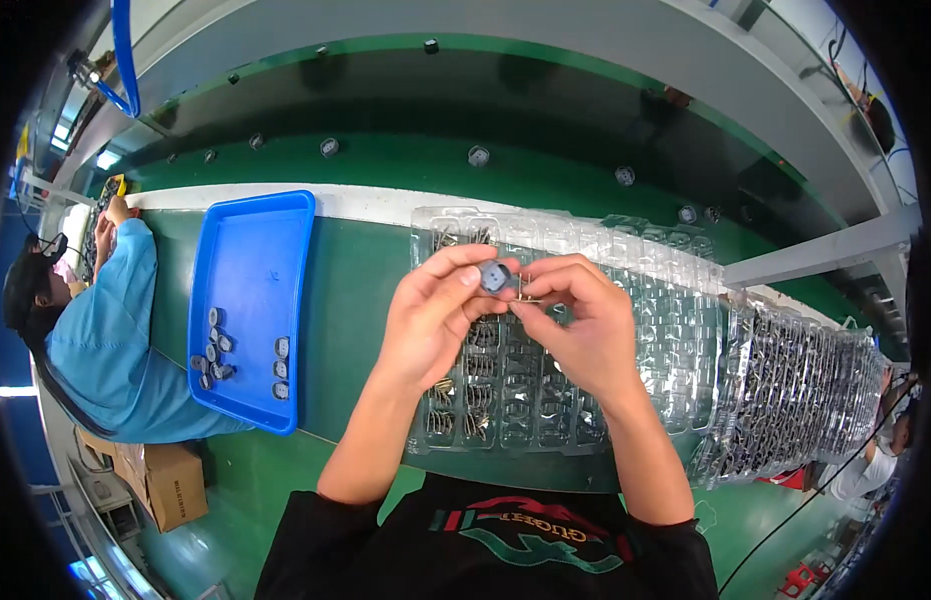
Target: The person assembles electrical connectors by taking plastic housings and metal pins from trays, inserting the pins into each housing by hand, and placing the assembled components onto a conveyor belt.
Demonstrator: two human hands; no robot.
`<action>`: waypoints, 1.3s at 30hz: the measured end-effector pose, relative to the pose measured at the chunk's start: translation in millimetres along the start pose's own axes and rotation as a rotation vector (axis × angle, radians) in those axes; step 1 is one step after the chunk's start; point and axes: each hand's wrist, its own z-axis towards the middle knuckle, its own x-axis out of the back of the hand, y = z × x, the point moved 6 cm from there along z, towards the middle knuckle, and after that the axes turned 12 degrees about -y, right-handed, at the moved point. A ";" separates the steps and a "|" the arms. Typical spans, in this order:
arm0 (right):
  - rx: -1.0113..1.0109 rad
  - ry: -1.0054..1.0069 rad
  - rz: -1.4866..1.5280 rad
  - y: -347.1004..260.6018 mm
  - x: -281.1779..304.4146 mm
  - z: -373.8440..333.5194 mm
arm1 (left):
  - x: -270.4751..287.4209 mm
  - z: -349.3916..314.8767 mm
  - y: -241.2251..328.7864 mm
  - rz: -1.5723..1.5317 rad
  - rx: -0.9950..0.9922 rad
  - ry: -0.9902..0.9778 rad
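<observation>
Hands meet above a clear plastic compartment tray (pixel 576 400) in the head view. The left hand (pixel 431 315) pinches a small grey round part (pixel 497 276) between thumb and fingers, held up over the tray's far rows. The right hand (pixel 576 315) closes on a thin brass-coloured metal clip (pixel 527 293), its tip just at the part's lower edge. Fitting the two likely goes best with the part kept steady and the clip fed in straight, not skewed. More clips lie in the compartments below. A blue tray (pixel 256 260) on the left holds finished-looking grey parts (pixel 226 360); a seated person in a light blue top (pixel 106 330) works beyond it.
</observation>
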 end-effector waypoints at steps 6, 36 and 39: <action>0.202 0.139 -0.228 -27.2 10.7 -24.4 | -28.0 0.4 -5.6 -0.071 0.055 -0.052; 0.252 0.471 -0.407 -25.9 37.5 -32.5 | -53.9 27.9 -18.1 0.268 0.145 -0.086; 0.098 0.376 -0.225 -16.0 52.7 -23.2 | -46.9 69.1 -13.8 0.357 0.234 -0.157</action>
